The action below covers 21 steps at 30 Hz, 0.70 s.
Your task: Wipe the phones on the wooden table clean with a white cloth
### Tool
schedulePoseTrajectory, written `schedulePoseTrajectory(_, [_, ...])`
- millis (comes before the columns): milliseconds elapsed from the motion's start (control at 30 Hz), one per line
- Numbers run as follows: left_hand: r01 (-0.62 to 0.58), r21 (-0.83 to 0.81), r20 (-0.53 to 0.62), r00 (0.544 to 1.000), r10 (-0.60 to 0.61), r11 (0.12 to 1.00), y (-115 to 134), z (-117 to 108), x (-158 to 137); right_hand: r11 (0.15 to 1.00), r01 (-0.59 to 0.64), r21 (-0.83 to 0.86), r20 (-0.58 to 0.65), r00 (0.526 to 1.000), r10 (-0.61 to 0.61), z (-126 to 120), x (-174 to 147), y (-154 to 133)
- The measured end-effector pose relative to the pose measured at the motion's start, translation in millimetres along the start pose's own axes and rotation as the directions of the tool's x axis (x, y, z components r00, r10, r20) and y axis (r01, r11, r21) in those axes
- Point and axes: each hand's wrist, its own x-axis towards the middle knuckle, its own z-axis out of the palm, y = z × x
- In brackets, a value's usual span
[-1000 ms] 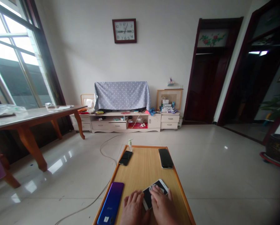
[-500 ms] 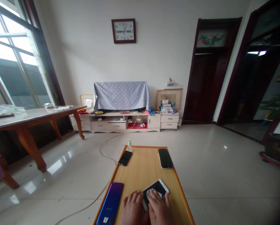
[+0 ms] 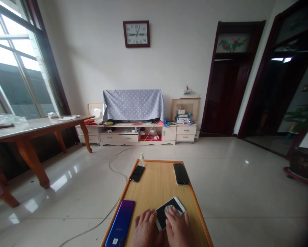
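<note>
A white smartphone [image 3: 160, 216] lies slanted on the small wooden table, its black screen up. My left hand [image 3: 144, 227] holds its near left edge, fingers along the side and thumb by the lower end. Under the fingertips of my right hand [image 3: 178, 227] is a crumpled whitish wipe [image 3: 168, 208], pressed onto the screen; its exact material is hard to tell. To the left of my hands rests a blue-purple phone [image 3: 121, 219], back side up.
The narrow wooden table [image 3: 154, 185] also bears a black phone [image 3: 137, 173] far left, another dark phone [image 3: 181, 174] far right and a small pump bottle [image 3: 142, 159]. A cable [image 3: 102, 223] runs along the floor at left. A TV cabinet [image 3: 117, 138] stands ahead.
My right hand has slid slightly with the wipe across the phone's screen, toward the right and far end. My left hand and the phone stay nearly in place.
</note>
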Motion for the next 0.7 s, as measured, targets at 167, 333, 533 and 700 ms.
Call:
schedulePoseTrajectory(167, [-0.006,0.015,0.006,1.0,0.006,1.0,1.0,-1.3,0.9,0.988,0.092,0.125,0.099,0.99,-0.104,10.8,-7.4,-4.6])
schedulePoseTrajectory(333, [-0.006,0.015,0.011,1.0,0.006,1.0,-2.5,1.9,1.6,0.998,0.035,0.056,0.034,0.999,-0.036,-10.3,-4.3,4.7])
schedulePoseTrajectory(533, [-0.005,0.003,0.01,1.0,0.005,1.0,-0.1,-0.1,0.2,0.997,-0.061,-0.052,-0.051,0.997,0.059,-19.6,-0.5,11.4])
schedulePoseTrajectory(700, [0.008,0.029,0.034,0.999,-0.009,1.0,2.1,-3.0,0.5,0.999,0.037,-0.005,0.001,0.999,-0.037,-2.0,-6.4,6.5])
